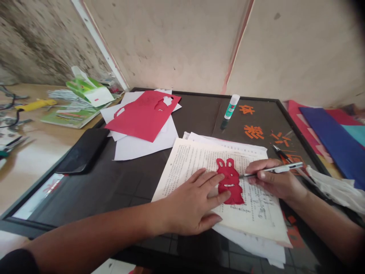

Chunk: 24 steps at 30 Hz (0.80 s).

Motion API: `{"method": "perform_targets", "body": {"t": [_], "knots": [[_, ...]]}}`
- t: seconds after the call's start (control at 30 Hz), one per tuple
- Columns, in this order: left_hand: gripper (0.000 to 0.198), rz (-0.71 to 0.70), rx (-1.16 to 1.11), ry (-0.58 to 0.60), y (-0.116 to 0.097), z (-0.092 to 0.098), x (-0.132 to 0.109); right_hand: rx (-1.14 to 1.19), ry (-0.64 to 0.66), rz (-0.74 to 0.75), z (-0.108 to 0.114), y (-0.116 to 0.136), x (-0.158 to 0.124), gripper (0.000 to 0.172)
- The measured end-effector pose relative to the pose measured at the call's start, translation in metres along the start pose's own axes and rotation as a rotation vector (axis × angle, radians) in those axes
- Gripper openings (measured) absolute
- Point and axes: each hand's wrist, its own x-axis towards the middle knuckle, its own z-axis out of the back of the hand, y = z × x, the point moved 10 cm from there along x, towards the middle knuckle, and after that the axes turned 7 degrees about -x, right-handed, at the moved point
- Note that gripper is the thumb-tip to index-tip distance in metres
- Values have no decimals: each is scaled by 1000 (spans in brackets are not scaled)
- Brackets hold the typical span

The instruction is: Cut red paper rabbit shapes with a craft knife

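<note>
A red paper rabbit cutout (234, 194) lies on a stack of printed pages (182, 167). My left hand (196, 201) rests flat with its fingers spread, fingertips pressing the cutout's left side. Pinched in my right hand (273, 180) is a slim silver pen-like tool (285, 166), its dark tip at the cutout's right edge near the head. Whether the tip is a blade or a nib is too small to tell.
Beyond the pages stands a glue stick (232, 106), beside orange cut characters (253, 132). Red paper (142, 118) over white sheets and a black phone (82, 150) lie left. Colored sheets (333, 140) and crumpled white plastic (336, 188) are at right.
</note>
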Motion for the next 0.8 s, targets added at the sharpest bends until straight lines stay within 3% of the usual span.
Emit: {"method": "perform_targets", "body": {"t": [0.1, 0.2, 0.3, 0.37, 0.5, 0.6, 0.7, 0.8], "knots": [[55, -14, -11, -172, 0, 21, -3, -236, -128, 91, 4, 32, -3, 28], [37, 46, -13, -402, 11, 57, -10, -778, -201, 228, -5, 68, -2, 19], [25, 133, -34, -516, 25, 84, -16, -981, -84, 340, -28, 71, 5, 26], [22, 182, -135, -531, 33, 91, -21, -976, -28, 324, -37, 59, 10, 28], [21, 239, -320, -572, 36, 93, -38, -844, -226, 229, -23, 55, 6, 17], [26, 283, -455, -626, 35, 89, -47, -663, -316, 210, -20, 74, -9, 25], [45, 335, -677, -648, 33, 80, -43, -420, -295, 210, -34, 100, -27, 33], [54, 348, -953, -603, 23, 63, -28, -398, -272, 172, -52, 117, -38, 34]]}}
